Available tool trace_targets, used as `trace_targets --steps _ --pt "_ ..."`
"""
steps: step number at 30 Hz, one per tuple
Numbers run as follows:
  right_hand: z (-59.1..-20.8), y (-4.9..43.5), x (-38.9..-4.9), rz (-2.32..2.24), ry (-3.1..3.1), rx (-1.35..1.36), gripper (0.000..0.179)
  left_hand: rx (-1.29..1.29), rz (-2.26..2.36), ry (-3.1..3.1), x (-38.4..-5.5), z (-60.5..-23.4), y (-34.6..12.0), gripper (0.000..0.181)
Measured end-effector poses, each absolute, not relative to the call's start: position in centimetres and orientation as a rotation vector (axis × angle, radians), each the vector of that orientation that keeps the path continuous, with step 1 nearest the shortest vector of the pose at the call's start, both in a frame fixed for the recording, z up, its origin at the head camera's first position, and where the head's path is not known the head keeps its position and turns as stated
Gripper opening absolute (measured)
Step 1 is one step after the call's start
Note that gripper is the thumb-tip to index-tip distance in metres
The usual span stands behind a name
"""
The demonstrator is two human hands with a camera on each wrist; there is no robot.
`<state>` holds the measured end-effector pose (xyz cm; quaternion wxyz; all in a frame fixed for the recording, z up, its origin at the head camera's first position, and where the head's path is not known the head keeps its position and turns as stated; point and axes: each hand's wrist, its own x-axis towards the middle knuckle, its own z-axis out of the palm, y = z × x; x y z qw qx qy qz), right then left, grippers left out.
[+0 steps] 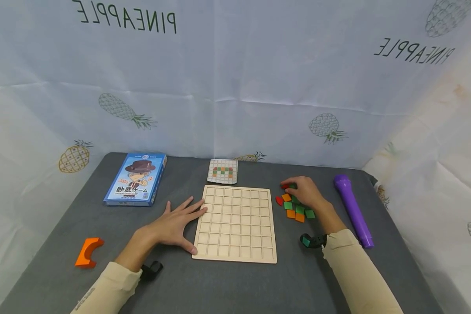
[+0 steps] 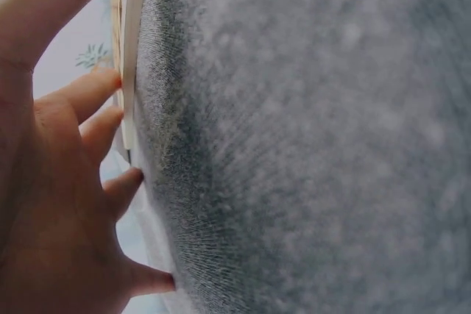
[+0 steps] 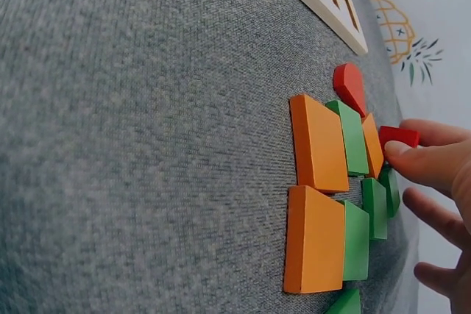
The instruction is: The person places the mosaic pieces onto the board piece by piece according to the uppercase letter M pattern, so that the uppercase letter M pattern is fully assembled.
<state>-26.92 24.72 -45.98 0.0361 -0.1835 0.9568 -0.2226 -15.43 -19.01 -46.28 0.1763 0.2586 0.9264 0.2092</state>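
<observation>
A pale wooden grid board [image 1: 235, 224] lies flat on the grey table. My left hand [image 1: 172, 224] is spread at its left side, thumb at the near corner and fingertips on the edge; the left wrist view shows fingers [image 2: 99, 93] against the board's rim [image 2: 131, 56]. To the right of the board, my right hand [image 1: 304, 192] pinches a small red piece [image 3: 399, 137] between thumb and forefinger, at the far side of a cluster of green tiles [image 3: 355, 240] and orange tiles [image 3: 316, 240]. Another red piece [image 3: 349, 86], rounded at one end, lies beside them.
A pattern card [image 1: 222, 171] with coloured squares lies behind the board. A blue game box [image 1: 137, 179] sits at the back left, an orange arch block [image 1: 88, 253] at the near left. A purple microphone-shaped stick [image 1: 353, 211] lies on the right. Pineapple-print cloth [image 1: 235, 87] hangs behind.
</observation>
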Motion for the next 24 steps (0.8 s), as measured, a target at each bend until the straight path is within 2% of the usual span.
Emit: trace_targets --steps 24 --pt "-45.09 24.63 -26.94 -0.650 2.942 -0.556 0.024 0.764 0.572 2.641 -15.59 -46.24 -19.12 0.121"
